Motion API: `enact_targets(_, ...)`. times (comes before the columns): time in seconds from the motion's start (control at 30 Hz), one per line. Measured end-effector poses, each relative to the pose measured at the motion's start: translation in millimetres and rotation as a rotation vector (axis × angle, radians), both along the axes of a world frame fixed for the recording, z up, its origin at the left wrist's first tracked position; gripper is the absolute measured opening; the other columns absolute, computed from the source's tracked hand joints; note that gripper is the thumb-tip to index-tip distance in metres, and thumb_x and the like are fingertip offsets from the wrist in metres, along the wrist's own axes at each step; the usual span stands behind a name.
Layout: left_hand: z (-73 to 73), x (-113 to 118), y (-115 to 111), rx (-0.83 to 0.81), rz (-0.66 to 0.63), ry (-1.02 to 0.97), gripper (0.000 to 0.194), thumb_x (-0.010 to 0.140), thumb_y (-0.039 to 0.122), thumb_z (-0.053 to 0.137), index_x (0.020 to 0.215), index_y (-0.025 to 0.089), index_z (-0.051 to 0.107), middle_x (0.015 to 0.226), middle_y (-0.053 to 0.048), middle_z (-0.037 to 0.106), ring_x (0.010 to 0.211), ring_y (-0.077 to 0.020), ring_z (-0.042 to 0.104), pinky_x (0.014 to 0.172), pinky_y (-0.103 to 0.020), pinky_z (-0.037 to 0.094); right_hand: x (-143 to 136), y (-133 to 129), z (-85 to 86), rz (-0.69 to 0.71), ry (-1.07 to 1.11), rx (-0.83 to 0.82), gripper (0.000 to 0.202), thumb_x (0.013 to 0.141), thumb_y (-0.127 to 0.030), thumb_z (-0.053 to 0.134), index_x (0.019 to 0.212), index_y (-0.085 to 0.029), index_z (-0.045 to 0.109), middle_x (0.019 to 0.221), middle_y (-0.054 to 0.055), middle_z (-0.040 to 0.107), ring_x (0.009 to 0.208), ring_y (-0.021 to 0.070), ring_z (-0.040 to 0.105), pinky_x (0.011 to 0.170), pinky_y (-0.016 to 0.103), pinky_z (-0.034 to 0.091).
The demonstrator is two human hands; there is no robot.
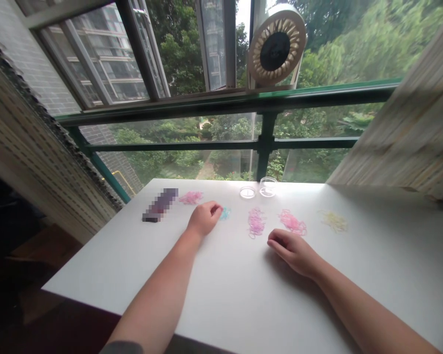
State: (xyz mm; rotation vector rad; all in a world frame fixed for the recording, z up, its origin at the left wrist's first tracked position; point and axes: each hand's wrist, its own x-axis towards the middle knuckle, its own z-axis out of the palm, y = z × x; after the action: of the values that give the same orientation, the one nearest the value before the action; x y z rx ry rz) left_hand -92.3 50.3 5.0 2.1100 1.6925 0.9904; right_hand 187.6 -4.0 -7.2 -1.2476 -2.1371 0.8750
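Observation:
My left hand (pixel 205 218) is closed at the left edge of a small pile of blue bands (pixel 225 213); what its fingers pinch, if anything, is too small to tell. My right hand (pixel 292 250) rests with curled fingers just below a pink pile (pixel 293 222), and its inner side is hidden. Between the hands lies a purple-pink pile (pixel 256 223). Another pink pile (pixel 191 197) sits behind my left hand, and a pale yellow pile (pixel 334 221) is farther right.
Clear round dishes (pixel 247 192) stand at the back of the white table (pixel 221 290). A dark, pixelated oblong object (pixel 160 205) lies at the left. Beyond the table are a green railing (pixel 177 146), a round fan (pixel 276 49) and curtains on both sides.

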Motion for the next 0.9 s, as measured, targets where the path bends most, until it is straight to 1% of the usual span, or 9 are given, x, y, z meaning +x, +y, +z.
enact_targets(0.03,-0.1,-12,4,0.012,0.068,-0.007,0.023,0.082,0.032,0.049,0.085,0.018,0.067,0.077,-0.003,0.07,0.07,-0.0158,0.063,0.066,-0.025,0.048,0,0,0.1,0.001,0.002,-0.001,0.02,0.086,-0.032,0.044,0.073,-0.019,0.051,0.064,-0.001,0.054,0.059,0.0138,0.049,0.056,0.026,0.037)
enact_targets(0.07,-0.5,-26,7,0.025,0.165,-0.004,0.023,0.082,0.031,0.048,0.086,0.019,0.066,0.079,-0.003,0.07,0.074,-0.0163,0.064,0.069,-0.026,0.049,0,0,0.1,0.003,0.003,0.0,0.019,0.085,-0.032,0.044,0.073,-0.019,0.051,0.064,-0.001,0.054,0.059,0.0138,0.049,0.056,0.026,0.037)
enact_targets(0.17,-4.9,-67,11,0.038,0.34,0.005,0.024,0.081,0.026,0.047,0.093,0.016,0.065,0.09,-0.007,0.07,0.083,-0.0199,0.063,0.077,-0.031,0.049,0,0,0.1,0.009,0.002,0.013,0.019,0.084,-0.033,0.046,0.072,-0.019,0.051,0.063,-0.001,0.054,0.058,0.0137,0.049,0.055,0.026,0.037)
enact_targets(0.23,-9.6,-87,11,0.027,0.423,0.018,0.023,0.078,0.024,0.049,0.093,0.014,0.065,0.089,-0.01,0.07,0.08,-0.021,0.064,0.075,-0.032,0.05,0,0,0.1,0.014,0.005,0.009,0.02,0.084,-0.033,0.046,0.072,-0.019,0.051,0.062,-0.001,0.054,0.057,0.0137,0.049,0.055,0.026,0.038)
enact_targets(0.3,-14.3,-98,11,0.02,0.453,0.038,0.023,0.077,0.022,0.051,0.093,0.014,0.064,0.087,-0.009,0.07,0.078,-0.0201,0.064,0.074,-0.031,0.05,0,-1,0.0,0.018,0.005,0.0,0.02,0.084,-0.034,0.045,0.072,-0.019,0.051,0.062,0.0,0.054,0.057,0.014,0.049,0.054,0.026,0.038)
enact_targets(0.4,-19.6,-96,16,0.026,0.425,0.086,0.022,0.076,0.022,0.053,0.092,0.017,0.066,0.088,-0.007,0.07,0.08,-0.0194,0.063,0.076,-0.03,0.05,0,-1,0.3,0.018,-0.005,-0.013,0.019,0.084,-0.034,0.046,0.073,-0.02,0.051,0.062,0.0,0.054,0.057,0.0141,0.049,0.054,0.027,0.038)
enact_targets(0.63,-25.5,-70,31,0.089,0.316,0.213,0.021,0.076,0.023,0.055,0.091,0.02,0.07,0.096,-0.008,0.067,0.088,-0.0211,0.06,0.087,-0.035,0.047,-1,-2,1.8,0.01,-0.058,-0.008,0.019,0.084,-0.033,0.046,0.072,-0.02,0.051,0.062,0.0,0.054,0.057,0.014,0.047,0.054,0.026,0.037)
enact_targets(0.73,-27.0,-66,34,0.087,0.317,0.251,0.023,0.077,0.024,0.054,0.093,0.02,0.07,0.094,-0.009,0.066,0.089,-0.0226,0.059,0.088,-0.037,0.047,-2,-1,2.7,0.011,-0.051,-0.004,0.019,0.084,-0.033,0.047,0.072,-0.02,0.051,0.063,0.0,0.054,0.058,0.014,0.047,0.055,0.027,0.037)
enact_targets(0.9,-27.9,-68,37,0.071,0.33,0.276,0.027,0.079,0.025,0.052,0.099,0.02,0.069,0.094,-0.009,0.065,0.09,-0.0221,0.059,0.088,-0.036,0.046,-4,-3,4.2,0.004,-0.019,-0.016,0.018,0.083,-0.032,0.048,0.071,-0.019,0.052,0.062,0.0,0.053,0.057,0.0138,0.046,0.054,0.026,0.036)
